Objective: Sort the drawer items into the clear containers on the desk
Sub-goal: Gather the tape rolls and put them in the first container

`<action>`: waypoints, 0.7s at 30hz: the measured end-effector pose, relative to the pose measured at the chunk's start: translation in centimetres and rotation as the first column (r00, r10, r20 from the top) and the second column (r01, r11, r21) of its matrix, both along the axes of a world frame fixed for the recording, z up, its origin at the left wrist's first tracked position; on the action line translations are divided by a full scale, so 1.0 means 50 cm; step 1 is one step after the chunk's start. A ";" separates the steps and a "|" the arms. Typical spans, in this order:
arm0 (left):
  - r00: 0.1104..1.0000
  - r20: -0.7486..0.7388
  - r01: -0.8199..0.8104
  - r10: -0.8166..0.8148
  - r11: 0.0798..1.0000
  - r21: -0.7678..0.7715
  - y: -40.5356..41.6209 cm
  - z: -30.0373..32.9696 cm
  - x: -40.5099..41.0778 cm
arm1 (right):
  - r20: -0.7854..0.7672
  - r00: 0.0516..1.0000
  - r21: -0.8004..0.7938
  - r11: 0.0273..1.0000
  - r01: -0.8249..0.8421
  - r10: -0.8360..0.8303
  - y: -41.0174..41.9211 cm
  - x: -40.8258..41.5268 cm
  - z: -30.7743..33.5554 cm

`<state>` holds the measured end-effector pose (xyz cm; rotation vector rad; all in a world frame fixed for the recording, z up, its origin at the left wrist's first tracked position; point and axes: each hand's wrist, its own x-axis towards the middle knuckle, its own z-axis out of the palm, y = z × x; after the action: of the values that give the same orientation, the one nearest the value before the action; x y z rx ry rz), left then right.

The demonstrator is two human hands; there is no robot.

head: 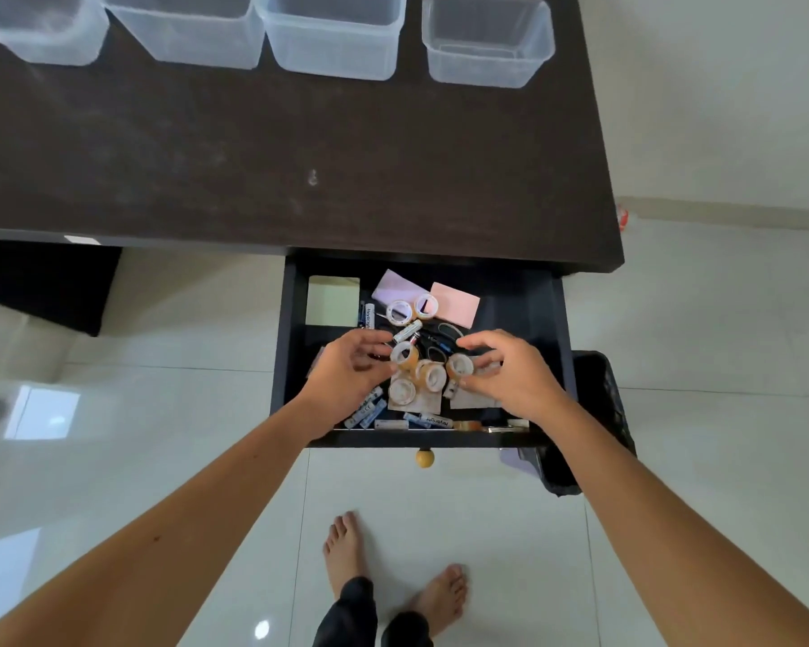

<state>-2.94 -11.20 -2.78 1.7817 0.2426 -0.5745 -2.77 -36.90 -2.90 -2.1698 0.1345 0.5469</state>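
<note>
The open dark drawer [287, 347] under the desk holds several tape rolls, batteries [368, 316], black scissors [441, 339] and paper pads. My left hand [346, 373] reaches in from the left, thumb and fingertips closing around a tape roll [403, 354]. My right hand [514, 378] comes in from the right and pinches another tape roll [460, 366]. More rolls [430, 375] lie between the hands. Several clear containers stand along the desk's far edge, the rightmost [486, 63] apart from the others [332, 53]; nothing shows inside them.
The dark desk top [300, 156] lies between the drawer and the containers. A pink pad [455, 303], a lilac pad [395, 286] and a pale green pad [333, 301] sit at the drawer's back. A black-lined bin [598, 413] stands right of the drawer. My bare feet are on the tiled floor.
</note>
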 end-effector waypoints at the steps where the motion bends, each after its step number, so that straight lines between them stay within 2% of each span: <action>1: 1.000 0.006 0.016 -0.016 1.000 0.006 -0.004 -0.005 0.004 | 0.010 0.999 -0.025 0.999 -0.031 0.031 0.001 0.002 -0.007; 7: 0.996 0.030 0.076 -0.079 0.991 0.110 -0.018 -0.039 0.020 | 0.101 0.990 -0.134 0.987 -0.088 0.102 0.010 0.007 -0.033; 13: 0.993 0.043 0.107 -0.114 0.983 0.148 -0.025 -0.054 0.031 | 0.118 0.989 0.015 0.996 -0.087 0.085 0.010 -0.005 -0.021; 21: 0.986 0.075 0.134 -0.152 0.970 0.203 -0.033 -0.072 0.032 | 0.046 0.976 0.017 0.977 -0.212 0.211 0.025 -0.003 -0.033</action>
<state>-1.36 -12.86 -6.36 2.0244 0.1118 -0.5869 -2.90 -35.63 -4.54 -2.1863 -0.1277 0.6169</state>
